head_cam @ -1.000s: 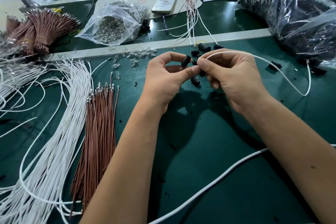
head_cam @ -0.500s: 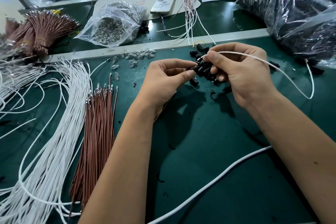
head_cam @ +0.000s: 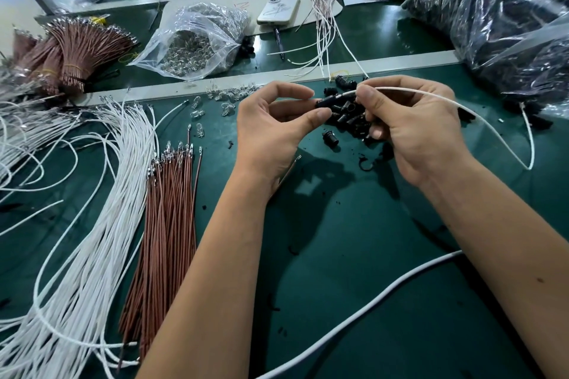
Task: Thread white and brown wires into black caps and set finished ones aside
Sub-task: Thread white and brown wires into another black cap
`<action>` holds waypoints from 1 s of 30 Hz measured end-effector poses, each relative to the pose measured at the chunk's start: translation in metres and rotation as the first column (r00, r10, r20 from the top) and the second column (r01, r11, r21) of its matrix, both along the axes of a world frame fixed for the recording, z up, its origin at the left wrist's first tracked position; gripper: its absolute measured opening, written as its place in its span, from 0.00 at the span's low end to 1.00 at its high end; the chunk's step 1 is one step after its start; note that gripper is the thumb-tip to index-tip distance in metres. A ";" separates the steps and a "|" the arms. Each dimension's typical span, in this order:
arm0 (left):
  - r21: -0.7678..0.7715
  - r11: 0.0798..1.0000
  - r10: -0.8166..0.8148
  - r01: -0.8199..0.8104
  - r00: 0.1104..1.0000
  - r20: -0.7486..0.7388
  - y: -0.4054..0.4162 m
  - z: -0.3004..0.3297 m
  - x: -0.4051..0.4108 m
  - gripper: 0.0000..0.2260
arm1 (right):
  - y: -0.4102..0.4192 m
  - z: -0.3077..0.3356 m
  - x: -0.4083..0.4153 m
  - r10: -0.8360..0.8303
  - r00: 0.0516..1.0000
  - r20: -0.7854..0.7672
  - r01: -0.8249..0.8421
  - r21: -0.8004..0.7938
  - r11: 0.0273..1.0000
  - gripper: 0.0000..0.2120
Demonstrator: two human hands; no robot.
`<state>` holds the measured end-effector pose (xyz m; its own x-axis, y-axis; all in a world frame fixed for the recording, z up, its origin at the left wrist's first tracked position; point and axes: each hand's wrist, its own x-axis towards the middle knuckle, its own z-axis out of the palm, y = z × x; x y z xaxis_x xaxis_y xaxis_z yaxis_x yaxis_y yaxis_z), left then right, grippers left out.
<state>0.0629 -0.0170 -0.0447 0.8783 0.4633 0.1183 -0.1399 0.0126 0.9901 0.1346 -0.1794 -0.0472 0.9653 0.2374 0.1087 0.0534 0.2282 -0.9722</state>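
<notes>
A: We see 2 bare hands working above the dark green table mat (head_cam: 354,255). What does each one hold?

B: The left hand (head_cam: 274,135) pinches a small black plastic cap (head_cam: 327,100) between thumb and forefinger, its other fingers curled. The right hand (head_cam: 412,129) pinches a thin white wire (head_cam: 431,93) between thumb and forefinger, just right of the cap.

A: Where does that wire run?

B: Its near end meets the cap; we cannot tell how far in it sits. The rest arcs right, dips to the mat and rises toward the clear bag of black parts (head_cam: 505,15) at the far right.

A: And the supplies?

B: A loose pile of black caps (head_cam: 348,120) lies under the hands. To the left, the bundle of brown wires (head_cam: 169,224) lies flat beside the spread of long white wires (head_cam: 92,240). Small clear glass bulbs (head_cam: 229,94) are scattered beyond them.

A: Farther off?

B: Wires with black caps on (head_cam: 326,18) lie past the pale rail (head_cam: 400,61), beside a white phone (head_cam: 278,9), a clear bag of bulbs (head_cam: 197,40) and tied brown wire bundles (head_cam: 77,49) at far left. A thick white cable (head_cam: 369,311) crosses the near mat.
</notes>
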 end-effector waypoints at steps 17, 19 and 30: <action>-0.005 0.999 -0.044 0.044 0.999 0.007 -0.001 -0.004 0.002 0.09 | 0.002 0.000 -0.001 -0.028 0.999 0.019 0.028 0.003 1.000 0.05; -0.002 0.999 -0.041 0.041 0.999 0.004 -0.002 -0.004 0.002 0.09 | 0.002 -0.001 -0.001 -0.013 1.000 0.023 0.013 0.000 1.000 0.05; 0.000 1.000 -0.031 0.031 0.999 0.015 -0.003 -0.005 0.002 0.09 | 0.005 -0.001 -0.005 0.000 0.999 0.048 0.003 -0.055 0.998 0.06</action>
<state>0.0652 -0.0199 -0.0492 0.8904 0.4358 0.1314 -0.1542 0.0171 0.9879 0.1292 -0.1746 -0.0479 0.9597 0.2428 0.1415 0.1003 0.1741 -0.9796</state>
